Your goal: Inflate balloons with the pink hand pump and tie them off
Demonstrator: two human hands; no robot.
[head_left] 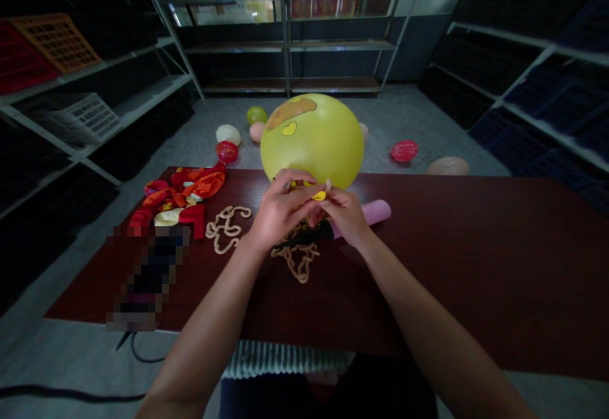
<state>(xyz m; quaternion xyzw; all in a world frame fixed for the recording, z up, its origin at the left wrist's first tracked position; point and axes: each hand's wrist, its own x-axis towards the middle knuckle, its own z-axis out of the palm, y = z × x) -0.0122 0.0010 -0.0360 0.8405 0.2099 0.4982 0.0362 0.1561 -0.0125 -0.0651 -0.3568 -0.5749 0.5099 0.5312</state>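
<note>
A large inflated yellow balloon [328, 137] with a brown print stands over the far edge of the table. Both hands are at its near, lower side. My left hand [285, 206] has its fingers closed round the balloon's neck, where a small yellow end shows. My right hand [346, 213] pinches at the same neck, thumb and forefinger touching the small end. Beneath the hands lie a pink pump [377, 212] with a black end and a tangle of beige cord [301, 267], partly hidden by the fingers.
On the brown table [457, 260], uninflated red, orange and yellow balloons [209, 184] lie at the left, beside more beige cord [226, 225] and a blurred dark object [155, 273]. Several inflated balloons rest on the floor beyond. Shelves with crates [59, 42] flank the room.
</note>
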